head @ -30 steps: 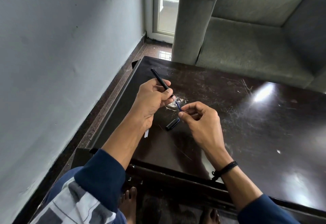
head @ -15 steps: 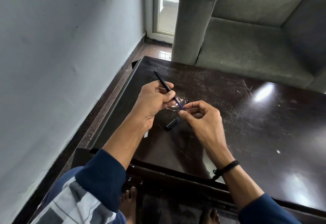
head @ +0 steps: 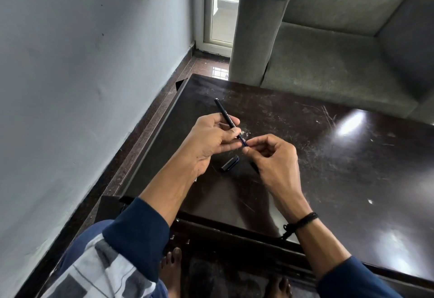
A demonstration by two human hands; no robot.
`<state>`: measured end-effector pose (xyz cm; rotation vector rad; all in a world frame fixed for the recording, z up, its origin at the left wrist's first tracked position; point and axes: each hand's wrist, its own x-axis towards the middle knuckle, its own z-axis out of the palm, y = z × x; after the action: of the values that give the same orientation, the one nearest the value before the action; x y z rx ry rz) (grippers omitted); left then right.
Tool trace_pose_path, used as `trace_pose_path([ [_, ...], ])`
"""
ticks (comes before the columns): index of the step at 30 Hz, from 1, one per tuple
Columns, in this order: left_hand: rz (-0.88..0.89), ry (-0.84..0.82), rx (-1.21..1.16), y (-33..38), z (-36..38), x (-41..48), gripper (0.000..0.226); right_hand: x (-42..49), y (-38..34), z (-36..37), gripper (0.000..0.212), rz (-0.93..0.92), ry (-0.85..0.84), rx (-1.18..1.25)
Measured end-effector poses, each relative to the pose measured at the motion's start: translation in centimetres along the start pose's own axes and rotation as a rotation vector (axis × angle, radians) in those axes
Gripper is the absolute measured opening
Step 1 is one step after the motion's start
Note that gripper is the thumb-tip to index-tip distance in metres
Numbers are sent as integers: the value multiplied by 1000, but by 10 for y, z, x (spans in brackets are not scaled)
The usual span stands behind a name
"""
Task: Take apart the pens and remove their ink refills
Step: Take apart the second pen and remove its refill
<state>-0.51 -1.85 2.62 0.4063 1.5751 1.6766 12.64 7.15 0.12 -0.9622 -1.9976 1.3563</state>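
Gripping slim black plastic pen barrel [head: 224, 112]: left hand [head: 209, 142], fingers curled round it. Long axis slants far-left to near-right. Thin blue refill end [head: 244, 142] exits toward right hand [head: 274, 159], which pinches it. Short black cap [head: 229, 163] lies on tabletop [head: 328, 157] between hands.

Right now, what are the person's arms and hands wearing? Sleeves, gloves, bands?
No gloves, and no rings that show, on the left hand or the right hand. Both arms have dark navy sleeves, the left sleeve and the right sleeve, ending well short of the wrists, so the forearms are uncovered. The right wrist carries a black braided cord bracelet with a knotted loose end.
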Motion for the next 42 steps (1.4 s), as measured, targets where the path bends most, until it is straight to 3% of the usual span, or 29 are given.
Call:
trace_pose_path([
  [12,-18,-18,-30,-3,4,0,15,2,3,1,15,17,55,25],
  [22,10,53,-28,1,0,1,17,15,-5,-20,21,96,-120,75],
  [26,3,77,-30,3,-2,2,18,21,4,-32,18,114,-79,-274],
  [33,-5,64,-30,2,1,0,20,6,2,-17,21,-7,-211,-821],
  [37,-4,69,-26,3,0,0,22,5,5,-14,25,15,-212,-861],
  [42,7,95,-29,5,-6,2,19,10,-5,-23,27,73,-190,-618],
])
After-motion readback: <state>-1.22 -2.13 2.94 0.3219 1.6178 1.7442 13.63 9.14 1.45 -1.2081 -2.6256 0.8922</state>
